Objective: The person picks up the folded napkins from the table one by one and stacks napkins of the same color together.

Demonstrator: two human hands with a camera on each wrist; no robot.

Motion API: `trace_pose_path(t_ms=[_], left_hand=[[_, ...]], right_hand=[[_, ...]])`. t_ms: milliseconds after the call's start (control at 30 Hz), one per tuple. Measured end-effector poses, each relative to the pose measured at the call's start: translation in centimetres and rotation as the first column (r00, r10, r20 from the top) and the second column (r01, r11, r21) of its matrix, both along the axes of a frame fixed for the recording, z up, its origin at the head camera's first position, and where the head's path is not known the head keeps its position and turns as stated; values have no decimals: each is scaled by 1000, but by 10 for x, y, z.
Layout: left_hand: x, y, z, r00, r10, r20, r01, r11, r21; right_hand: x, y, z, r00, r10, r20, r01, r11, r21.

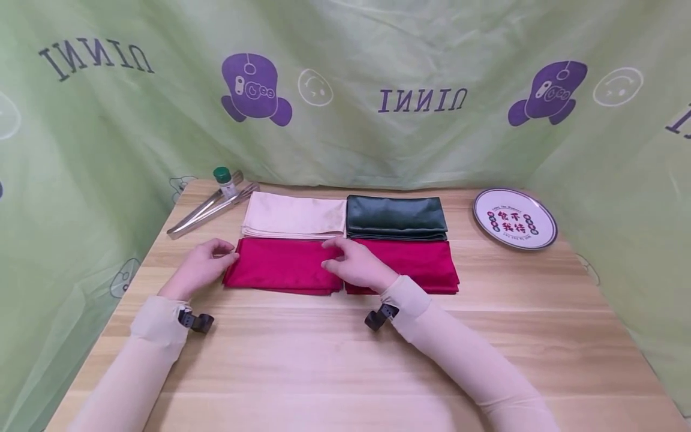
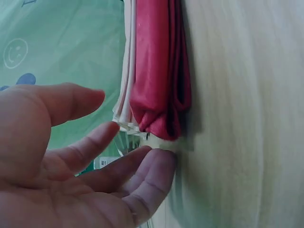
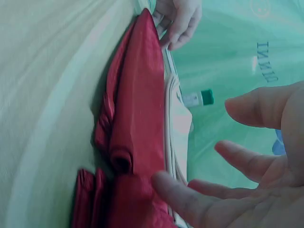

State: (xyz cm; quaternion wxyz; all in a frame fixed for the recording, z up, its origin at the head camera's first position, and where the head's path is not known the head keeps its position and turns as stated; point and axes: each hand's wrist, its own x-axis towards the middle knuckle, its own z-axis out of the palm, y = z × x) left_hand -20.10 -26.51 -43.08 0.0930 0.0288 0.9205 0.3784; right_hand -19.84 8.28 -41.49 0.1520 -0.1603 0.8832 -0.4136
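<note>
Two folded red cloths lie side by side, the left red cloth (image 1: 286, 267) and the right red cloth (image 1: 423, 264). Fingers loosely bent, my left hand (image 1: 202, 267) is at the left end of the left cloth; in the left wrist view its fingertips (image 2: 161, 159) are right by the folded end, nothing held. My right hand (image 1: 358, 264) is over the spot where the two red cloths meet, thumb and fingers spread apart. One fingertip (image 3: 164, 183) overlaps the red fabric in the right wrist view.
Behind the red cloths lie a folded pale pink cloth (image 1: 294, 216) and a folded dark green cloth (image 1: 396, 216). Metal tongs (image 1: 202, 216) and a small green-capped bottle (image 1: 227, 185) are at the back left. A white patterned plate (image 1: 515, 240) sits at the back right, before a green curtain (image 1: 345, 156).
</note>
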Motion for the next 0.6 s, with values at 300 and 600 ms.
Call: trace_pose_path(t_ms=[300,600], left_hand=[[9,6,-1,1000,-7,30,7,1000,19],[24,-2,-9,1000,-27,3,26,998,50]], right_hand=[[7,-9,-7,999,45,-20,-44,998,53],[21,-17,-5,995,98,-34,-96,993,74]])
